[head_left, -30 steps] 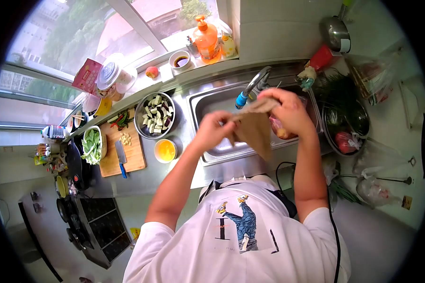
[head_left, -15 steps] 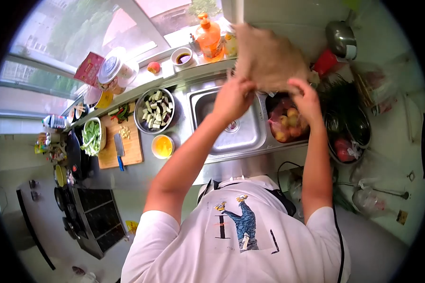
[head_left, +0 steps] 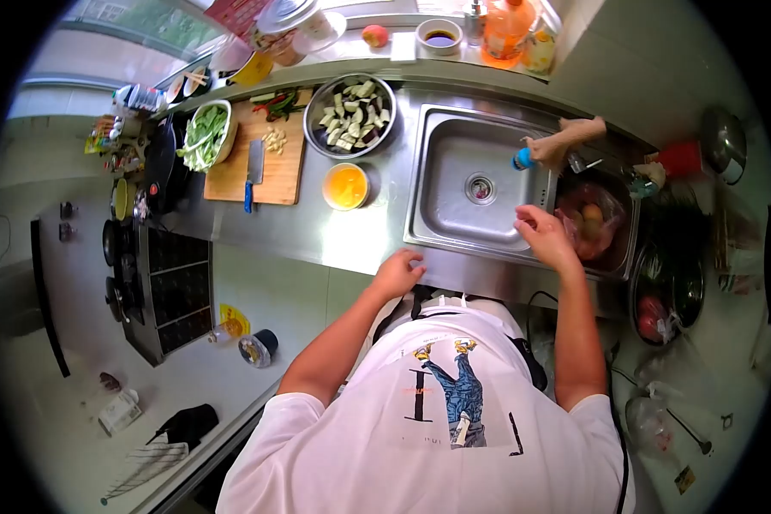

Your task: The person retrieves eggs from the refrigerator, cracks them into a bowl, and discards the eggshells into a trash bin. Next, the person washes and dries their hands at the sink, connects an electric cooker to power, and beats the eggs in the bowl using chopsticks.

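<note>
A brown cloth hangs draped over the faucet, whose blue tip shows under it. Over the right part of the sink is my right hand, its fingers apart and nothing in it. It is nearest to a pink bag of fruit in the dark right basin. My left hand is at the counter's front edge, left of the sink's front corner, fingers apart and holding nothing.
A bowl of cut eggplant, a bowl of yellow egg and a cutting board with a knife stand left of the sink. A basin of greens is at the right.
The brown cloth has gone from my hands onto the faucet. Both hands have let go and come down toward the counter's front edge. The view has shifted, and more floor shows at left.
</note>
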`<state>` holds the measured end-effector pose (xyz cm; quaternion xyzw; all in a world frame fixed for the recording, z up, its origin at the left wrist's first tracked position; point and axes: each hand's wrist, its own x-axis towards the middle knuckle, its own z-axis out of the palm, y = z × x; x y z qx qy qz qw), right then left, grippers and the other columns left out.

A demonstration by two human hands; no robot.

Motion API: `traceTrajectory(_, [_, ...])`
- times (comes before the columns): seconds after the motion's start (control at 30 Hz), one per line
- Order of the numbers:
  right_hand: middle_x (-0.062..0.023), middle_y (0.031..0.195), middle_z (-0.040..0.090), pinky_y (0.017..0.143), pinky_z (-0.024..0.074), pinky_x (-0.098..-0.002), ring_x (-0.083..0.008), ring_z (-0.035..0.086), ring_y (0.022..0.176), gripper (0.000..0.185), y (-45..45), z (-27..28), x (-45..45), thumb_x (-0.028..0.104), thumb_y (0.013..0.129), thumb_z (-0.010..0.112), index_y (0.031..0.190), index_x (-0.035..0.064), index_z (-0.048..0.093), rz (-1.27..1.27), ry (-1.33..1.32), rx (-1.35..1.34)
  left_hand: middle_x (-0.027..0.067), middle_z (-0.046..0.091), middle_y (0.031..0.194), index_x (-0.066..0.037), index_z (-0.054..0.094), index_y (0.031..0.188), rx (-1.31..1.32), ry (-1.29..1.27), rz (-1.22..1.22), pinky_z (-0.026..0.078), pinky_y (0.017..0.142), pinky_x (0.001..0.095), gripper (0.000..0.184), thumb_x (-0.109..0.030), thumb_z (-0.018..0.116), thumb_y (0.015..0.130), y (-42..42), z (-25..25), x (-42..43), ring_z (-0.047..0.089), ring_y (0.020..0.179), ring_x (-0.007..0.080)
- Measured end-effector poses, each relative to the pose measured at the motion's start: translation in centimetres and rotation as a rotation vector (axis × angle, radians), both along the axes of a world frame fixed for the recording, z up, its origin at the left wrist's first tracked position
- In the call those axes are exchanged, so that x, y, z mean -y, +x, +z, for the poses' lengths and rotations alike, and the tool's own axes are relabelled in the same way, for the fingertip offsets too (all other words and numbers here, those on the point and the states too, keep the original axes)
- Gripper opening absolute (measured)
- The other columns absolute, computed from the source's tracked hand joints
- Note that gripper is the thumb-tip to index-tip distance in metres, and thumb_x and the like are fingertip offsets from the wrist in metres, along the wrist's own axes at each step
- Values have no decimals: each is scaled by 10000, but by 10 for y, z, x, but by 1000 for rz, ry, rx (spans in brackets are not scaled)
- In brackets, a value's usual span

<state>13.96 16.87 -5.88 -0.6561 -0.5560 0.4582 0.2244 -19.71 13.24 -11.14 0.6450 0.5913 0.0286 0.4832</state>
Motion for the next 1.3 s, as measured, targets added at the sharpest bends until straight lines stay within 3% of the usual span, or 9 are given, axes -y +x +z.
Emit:
traceTrajectory(0.43, [-150, 1085, 656, 864, 485, -316, -216, 626, 986, 365, -251, -38, -10, 213, 888, 609, 1176, -7, 574, 311, -132, 33, 192, 668, 981, 9, 661, 1037, -9, 17, 243, 519, 773, 370, 369, -293, 654, 825, -236, -29, 58, 654, 843, 272])
traceTrajectory(0.57, [-166, 1070, 660, 840, 498, -367, -297, 640, 956, 349, -379, -28, -20, 277, 874, 600, 1133, 44, 614, 582, -28, 38, 179, 670, 970, -9, 673, 1007, -66, 104, 387, 516, 775, 369, 339, -296, 653, 826, -339, -55, 109, 653, 850, 272])
traceTrajectory(0.77, [-161, 1029, 671, 845, 497, -361, -300, 638, 951, 358, -550, -16, -23, 285, 872, 597, 1147, 57, 616, 908, -15, -107, 153, 675, 916, -31, 674, 928, -153, -12, 783, 503, 770, 391, 328, -338, 646, 817, -440, -54, 184, 638, 857, 308])
traceTrajectory(0.9, [-153, 989, 681, 837, 494, -350, -291, 638, 923, 320, -618, 2, -35, 275, 870, 593, 1099, 56, 643, 1015, 13, -134, 91, 660, 722, -38, 685, 852, -91, -150, 1092, 481, 625, 356, 296, -330, 661, 813, -472, -75, 235, 605, 660, 216])
traceTrajectory(0.97, [-145, 957, 685, 833, 487, -346, -289, 628, 897, 279, -647, 13, -67, 249, 870, 582, 1014, 25, 667, 957, 2, -152, 63, 631, 666, -32, 687, 826, 15, -277, 1319, 461, 571, 319, 270, -301, 662, 819, -477, -73, 249, 567, 609, 154])
traceTrajectory(1.07, [-51, 726, 652, 587, 479, -289, -127, 597, 640, 186, -685, 14, -148, 174, 872, 552, 871, 34, 675, 514, -10, -292, 50, 633, 690, -34, 687, 843, 39, -330, 1357, 459, 558, 305, 239, -271, 660, 826, -497, -75, 260, 571, 612, 136])
traceTrajectory(1.13, [-79, 711, 655, 600, 494, -315, -171, 623, 640, 250, -700, 0, -228, 240, 868, 531, 898, 37, 673, 346, 156, -390, 50, 637, 703, -35, 687, 861, 53, -357, 1354, 463, 563, 307, 236, -267, 662, 826, -513, -80, 260, 575, 616, 141])
traceTrajectory(1.23, [-182, 851, 680, 744, 513, -377, -313, 661, 801, 288, -713, -8, -346, 292, 847, 557, 930, 41, 670, 12, 511, -82, 54, 650, 741, -20, 677, 902, 43, -390, 1389, 476, 580, 304, 249, -256, 667, 823, -550, -88, 245, 593, 637, 148])
traceTrajectory(1.3, [-197, 991, 660, 813, 495, -418, -346, 631, 926, 318, -716, 21, -388, 308, 828, 571, 997, 53, 659, -124, 494, 91, 56, 653, 750, -13, 674, 916, 38, -376, 1361, 481, 589, 304, 257, -253, 668, 823, -577, -86, 223, 599, 645, 150])
